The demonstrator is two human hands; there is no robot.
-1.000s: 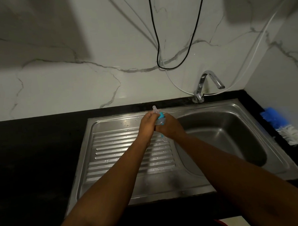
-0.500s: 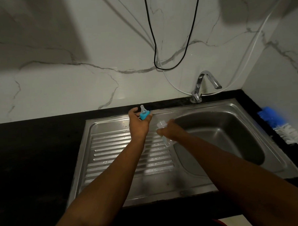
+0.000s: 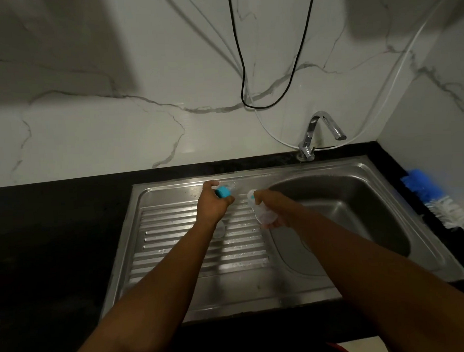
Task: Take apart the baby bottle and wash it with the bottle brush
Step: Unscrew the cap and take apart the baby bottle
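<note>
The left hand is curling its fingers round the blue collar and nipple. The right hand is gripping the clear bottle body, its open mouth tilting up and away; whether anything is inside is not showing. The two parts are being held apart over the wet ribbed drainboard, beside the steel basin. The bottle brush is lying on the black counter, right of the basin.
</note>
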